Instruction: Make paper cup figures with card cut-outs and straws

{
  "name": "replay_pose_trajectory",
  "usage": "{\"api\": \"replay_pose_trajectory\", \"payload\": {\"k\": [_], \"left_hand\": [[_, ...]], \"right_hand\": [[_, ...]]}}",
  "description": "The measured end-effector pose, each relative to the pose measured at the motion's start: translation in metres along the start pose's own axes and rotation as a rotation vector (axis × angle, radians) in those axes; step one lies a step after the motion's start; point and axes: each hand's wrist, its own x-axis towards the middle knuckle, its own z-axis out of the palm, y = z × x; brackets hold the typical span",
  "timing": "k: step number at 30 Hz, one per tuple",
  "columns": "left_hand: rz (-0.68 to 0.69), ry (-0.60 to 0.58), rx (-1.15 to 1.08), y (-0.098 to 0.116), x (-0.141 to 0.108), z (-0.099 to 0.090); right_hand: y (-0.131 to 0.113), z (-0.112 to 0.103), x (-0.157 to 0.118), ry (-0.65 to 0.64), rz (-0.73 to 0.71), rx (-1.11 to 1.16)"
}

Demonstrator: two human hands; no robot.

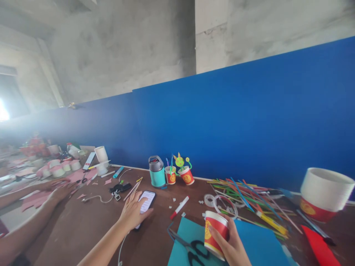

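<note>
My right hand (pixel 231 240) is wrapped around a red and white paper cup (pixel 216 231), tilted slightly above the coloured sheets. Fingers spread, my left hand (pixel 135 208) lies on a smartphone (pixel 148 200) with a lit screen, its fingertips touching the glass. Beside the cup, black-handled scissors (pixel 191 246) rest on a teal paper sheet (pixel 177 255). To the right of them is a blue sheet (pixel 255 240). A red and white marker (pixel 179 207) lies between my two hands.
Behind stand a turquoise flask (pixel 157 173), a cup of pens (pixel 170 176) and a cup with a green animal figure (pixel 186 175). Pipe cleaners (pixel 246 195), tape rolls (pixel 225 207) and stacked cups (pixel 323 192) are rightward. At left, another person's hands (pixel 59 190) work over pink paper.
</note>
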Motion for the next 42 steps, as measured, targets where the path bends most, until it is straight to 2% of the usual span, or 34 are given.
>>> {"api": "replay_pose_trajectory", "payload": {"k": [7, 12, 19, 35, 42], "left_hand": [[-0.002, 0.023, -0.018, 0.002, -0.006, -0.007], [0.058, 0.035, -0.013, 0.002, -0.015, -0.008], [0.029, -0.005, -0.011, 0.004, -0.005, -0.001], [0.022, -0.011, -0.037, 0.014, 0.007, -0.007], [0.059, -0.005, -0.026, 0.008, -0.006, -0.009]], "right_hand": [[-0.002, 0.001, -0.002, 0.009, 0.003, 0.006], [-0.002, 0.001, -0.001, -0.001, -0.020, -0.010], [-0.002, 0.001, -0.001, 0.023, -0.011, 0.006], [-0.001, 0.001, -0.001, 0.008, -0.012, 0.001], [-0.001, 0.001, -0.001, 0.014, -0.016, 0.013]]}}
